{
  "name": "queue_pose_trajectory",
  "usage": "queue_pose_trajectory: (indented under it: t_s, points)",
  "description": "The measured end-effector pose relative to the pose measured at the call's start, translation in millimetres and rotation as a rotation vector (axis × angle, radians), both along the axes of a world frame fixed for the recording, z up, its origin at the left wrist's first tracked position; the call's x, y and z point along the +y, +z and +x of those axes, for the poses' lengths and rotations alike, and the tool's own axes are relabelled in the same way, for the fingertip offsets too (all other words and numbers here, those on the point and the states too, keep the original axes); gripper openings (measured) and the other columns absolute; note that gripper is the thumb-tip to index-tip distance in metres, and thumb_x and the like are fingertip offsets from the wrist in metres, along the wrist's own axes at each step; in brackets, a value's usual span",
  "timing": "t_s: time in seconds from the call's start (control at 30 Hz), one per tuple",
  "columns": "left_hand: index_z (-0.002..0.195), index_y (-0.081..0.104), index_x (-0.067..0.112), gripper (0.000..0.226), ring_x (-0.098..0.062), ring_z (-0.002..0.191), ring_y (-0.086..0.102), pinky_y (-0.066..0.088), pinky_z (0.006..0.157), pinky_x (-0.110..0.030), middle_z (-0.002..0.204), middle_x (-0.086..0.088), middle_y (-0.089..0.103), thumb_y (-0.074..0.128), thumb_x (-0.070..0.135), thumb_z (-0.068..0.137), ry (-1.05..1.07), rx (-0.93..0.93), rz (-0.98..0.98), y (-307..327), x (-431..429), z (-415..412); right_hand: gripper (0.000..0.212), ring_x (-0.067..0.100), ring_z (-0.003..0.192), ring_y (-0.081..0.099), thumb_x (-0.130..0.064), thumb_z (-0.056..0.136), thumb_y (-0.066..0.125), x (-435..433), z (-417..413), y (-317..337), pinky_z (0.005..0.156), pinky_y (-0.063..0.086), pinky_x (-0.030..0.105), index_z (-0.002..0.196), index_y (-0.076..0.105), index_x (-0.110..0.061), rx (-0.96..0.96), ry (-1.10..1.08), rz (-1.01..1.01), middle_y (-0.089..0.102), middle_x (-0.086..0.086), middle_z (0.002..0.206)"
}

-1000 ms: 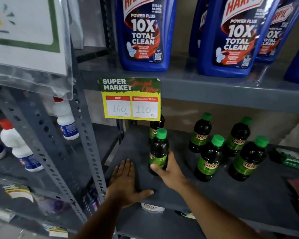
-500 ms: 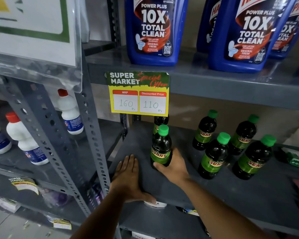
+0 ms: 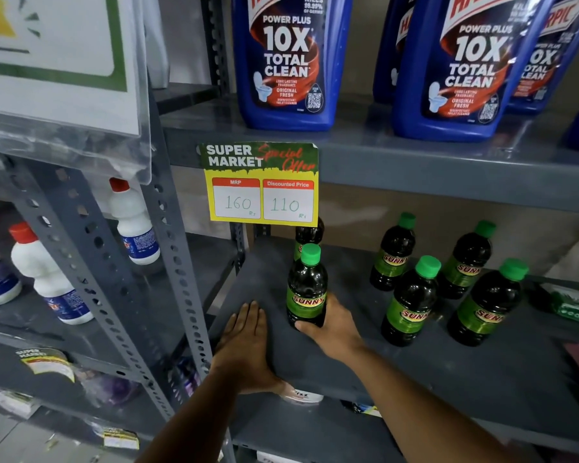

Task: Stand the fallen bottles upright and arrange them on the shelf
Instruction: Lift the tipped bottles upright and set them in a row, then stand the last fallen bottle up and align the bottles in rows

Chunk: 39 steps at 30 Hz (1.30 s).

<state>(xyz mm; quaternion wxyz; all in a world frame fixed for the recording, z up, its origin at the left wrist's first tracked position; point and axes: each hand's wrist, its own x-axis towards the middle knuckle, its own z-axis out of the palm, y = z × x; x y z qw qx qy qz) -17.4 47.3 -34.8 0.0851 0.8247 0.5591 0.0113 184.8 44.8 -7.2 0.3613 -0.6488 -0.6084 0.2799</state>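
A dark bottle with a green cap and a green SUNNY label [image 3: 306, 289] stands upright near the left front of the grey shelf [image 3: 415, 369]. My right hand [image 3: 331, 325] wraps around its base from the right. My left hand [image 3: 246, 345] lies flat, palm down, on the shelf's front left corner, thumb over the edge. Another such bottle [image 3: 310, 232] stands right behind, partly hidden by the price tag. Several more SUNNY bottles [image 3: 411, 302] stand upright in two rows to the right.
A yellow price tag [image 3: 261, 185] hangs from the upper shelf, which holds large blue Harpic bottles [image 3: 291, 61]. White bottles with red caps [image 3: 47, 275] sit on the rack to the left. Green packets [image 3: 572, 305] lie at the shelf's right end.
The held bottle has turned so its SUNNY label faces me, and my right hand stays at its base. My left hand has barely moved. The view has shifted slightly.
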Motion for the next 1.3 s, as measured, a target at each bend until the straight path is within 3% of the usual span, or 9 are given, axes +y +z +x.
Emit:
queue_pose_trajectory:
  t_s: [0.23,0.57,0.73,0.83,0.9,1.0,1.07,1.13,1.3]
  points:
    - [0.153,-0.018,0.008,0.157,-0.026,0.15,-0.018,-0.006,0.124,-0.044,0.164,-0.012,-0.018,0.063,0.092,0.047,0.005,-0.012,0.007,-0.4,0.2,-0.5,0.063,0.003,0.097,0.055,-0.03,0.069,0.083,-13.0,-2.3,3.1,0.066,0.036,-0.004,0.123,0.052,-0.022,0.002,0.015,-0.013,0.06,-0.013,0.106]
    - [0.152,-0.019,0.011,0.166,-0.024,0.149,-0.02,-0.009,0.123,-0.043,0.163,-0.01,-0.022,0.054,0.101,0.034,0.047,0.035,-0.041,3.4,1.6,2.4,0.06,0.008,0.105,0.061,-0.036,0.066,0.081,-55.4,-17.9,-7.3,0.085,0.046,0.019,0.118,0.053,-0.025,-0.007,0.048,0.044,0.065,-0.009,0.111]
    - [0.152,-0.019,0.012,0.167,-0.024,0.149,-0.019,-0.012,0.117,-0.04,0.164,-0.01,-0.02,0.05,0.105,0.031,0.043,-0.01,-0.017,2.4,0.3,0.5,0.098,0.006,0.13,0.045,-0.05,0.061,0.083,-74.0,-13.9,-7.7,0.107,0.038,0.026,0.142,0.035,-0.023,0.156,0.106,0.09,0.048,-0.007,0.139]
    - [0.153,-0.016,0.011,0.168,-0.025,0.15,-0.013,-0.009,0.119,-0.04,0.165,-0.011,-0.014,0.046,0.108,0.03,0.029,-0.036,0.002,0.7,0.2,-1.4,0.086,0.011,0.122,0.042,-0.053,0.068,0.076,-89.4,12.2,-9.6,0.105,0.03,0.018,0.134,0.035,-0.017,0.116,-0.276,0.469,0.038,-0.001,0.13]
    - [0.153,-0.015,0.011,0.17,-0.024,0.151,-0.012,-0.009,0.119,-0.039,0.165,-0.011,-0.013,0.044,0.11,0.029,0.031,-0.042,0.015,0.9,0.2,-1.5,0.08,0.025,0.114,0.043,-0.041,0.065,0.08,-87.4,47.0,-6.5,0.105,0.033,0.029,0.126,0.037,-0.012,0.035,-0.547,0.636,0.036,0.003,0.121]
    - [0.153,-0.017,0.011,0.169,-0.024,0.15,-0.014,-0.01,0.117,-0.038,0.165,-0.01,-0.015,0.043,0.109,0.03,0.024,-0.033,0.008,1.3,-0.5,-0.9,0.095,0.037,0.121,0.045,-0.024,0.058,0.091,-69.7,103.0,2.3,0.105,0.039,0.051,0.132,0.035,-0.003,-0.006,-0.625,0.436,0.043,0.019,0.129]
    - [0.152,-0.018,0.011,0.168,-0.024,0.15,-0.015,-0.011,0.117,-0.038,0.164,-0.01,-0.017,0.041,0.11,0.03,0.023,-0.016,-0.001,2.4,-1.2,-1.4,0.095,0.026,0.124,0.051,-0.022,0.061,0.091,-59.9,124.9,8.9,0.102,0.043,0.041,0.136,0.035,-0.007,0.117,-0.452,0.23,0.052,0.012,0.132]
    - [0.152,-0.021,0.01,0.168,-0.024,0.15,-0.017,-0.012,0.117,-0.038,0.164,-0.01,-0.019,0.039,0.11,0.03,0.019,-0.005,-0.01,4.4,-1.0,-0.7,0.079,0.019,0.113,0.06,-0.028,0.062,0.09,-55.3,135.3,8.5,0.089,0.046,0.032,0.126,0.045,-0.016,0.115,-0.353,0.087,0.061,0.0,0.118]
    - [0.152,-0.021,0.011,0.168,-0.023,0.15,-0.017,-0.012,0.118,-0.038,0.164,-0.009,-0.019,0.041,0.109,0.031,0.022,-0.01,-0.017,6.9,-3.3,0.6,0.069,0.003,0.094,0.06,-0.036,0.058,0.089,-70.0,124.5,2.6,0.075,0.042,0.015,0.114,0.049,-0.033,0.102,-0.386,0.102,0.062,-0.015,0.104]
